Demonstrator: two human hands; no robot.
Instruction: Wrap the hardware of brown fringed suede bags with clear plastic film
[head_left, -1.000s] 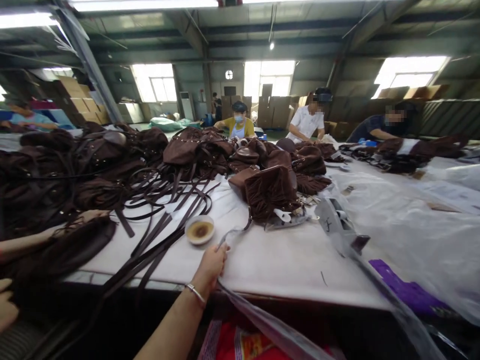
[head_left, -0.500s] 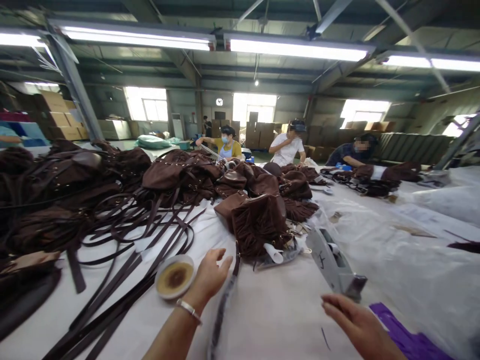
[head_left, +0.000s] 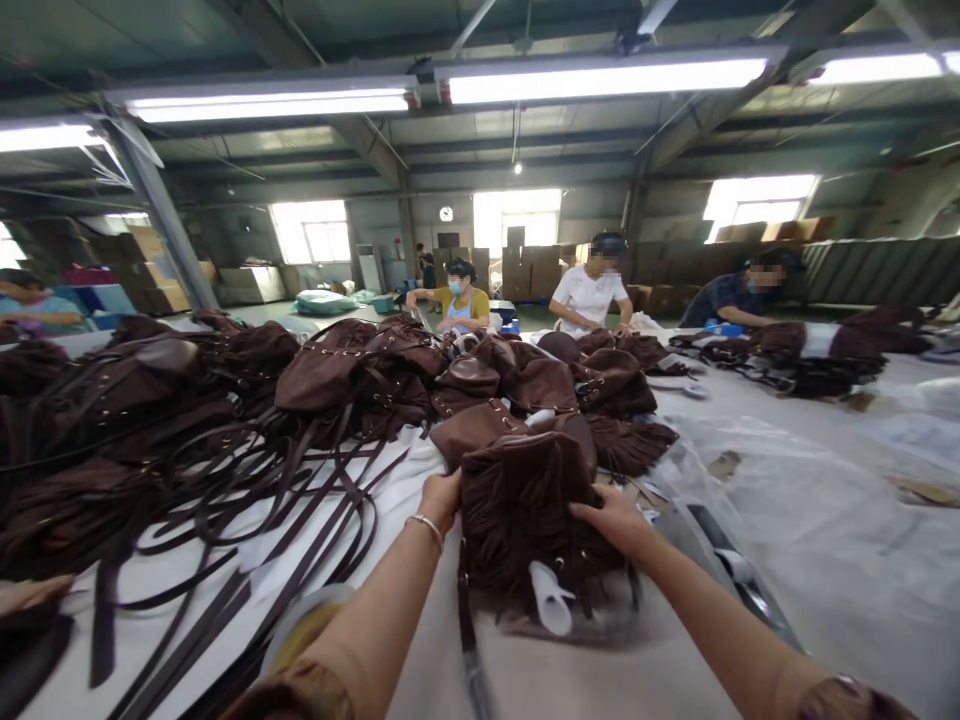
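A dark brown fringed bag is between my two hands in the middle of the view. My left hand grips its left edge, a bracelet on the wrist. On the right edge my right hand has hold of the bag, thumb on its front. A rolled white paper and clear plastic hang at the bag's lower front. Its strap runs down toward me at the left. Behind it lies another brown bag.
Brown bags are heaped across the table, with loose straps at left. A bowl sits partly behind my left forearm. A grey tape dispenser and plastic sheeting are at right. Several people work beyond.
Both hands have moved to the fringed bag and taken hold of it. The bag has come nearer to me. My forearms now partly cover the bowl and the dispenser.
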